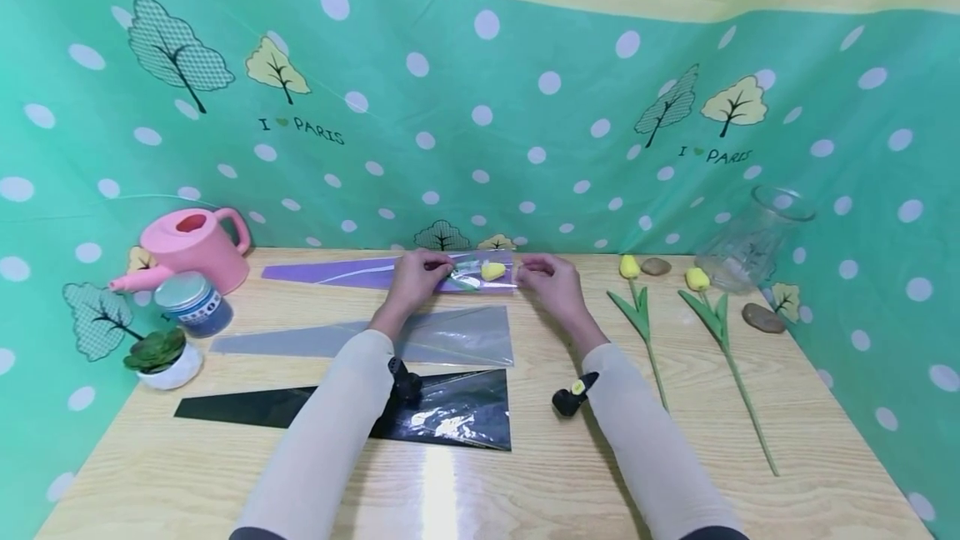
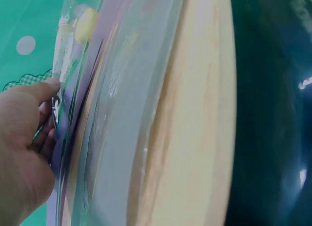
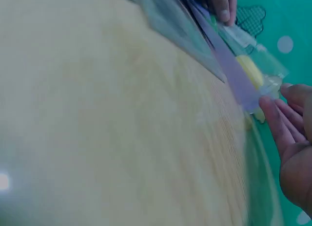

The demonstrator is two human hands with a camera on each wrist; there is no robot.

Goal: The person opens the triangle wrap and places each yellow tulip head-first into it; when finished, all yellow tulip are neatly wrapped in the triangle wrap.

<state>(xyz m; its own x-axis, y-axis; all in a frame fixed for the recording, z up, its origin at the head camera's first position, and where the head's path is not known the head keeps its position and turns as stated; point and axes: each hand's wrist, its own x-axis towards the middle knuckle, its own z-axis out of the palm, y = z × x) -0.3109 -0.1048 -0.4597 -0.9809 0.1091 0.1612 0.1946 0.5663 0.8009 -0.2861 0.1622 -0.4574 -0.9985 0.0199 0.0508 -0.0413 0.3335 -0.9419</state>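
A purple flower sleeve [image 1: 337, 272] with a clear front lies at the back of the table. Inside its wide right end is a yellow tulip [image 1: 492, 271], its head near the mouth. My left hand [image 1: 415, 280] pinches the clear film of the sleeve left of the tulip head; in the left wrist view the thumb [image 2: 51, 84] lies on the film. At the sleeve's right end is my right hand [image 1: 551, 280]. Its thumb and forefinger [image 3: 273, 116] are spread apart at the film's edge in the right wrist view, where the tulip head [image 3: 250, 70] shows through the film.
A grey sleeve [image 1: 465, 336] and a black sleeve [image 1: 457, 411] lie nearer. Two tulips [image 1: 641, 315] [image 1: 723, 332], stones [image 1: 763, 317] and a glass vase [image 1: 750, 244] are at right. A pink watering can [image 1: 198, 252], a jar [image 1: 193, 304] and a potted succulent [image 1: 161, 357] stand left.
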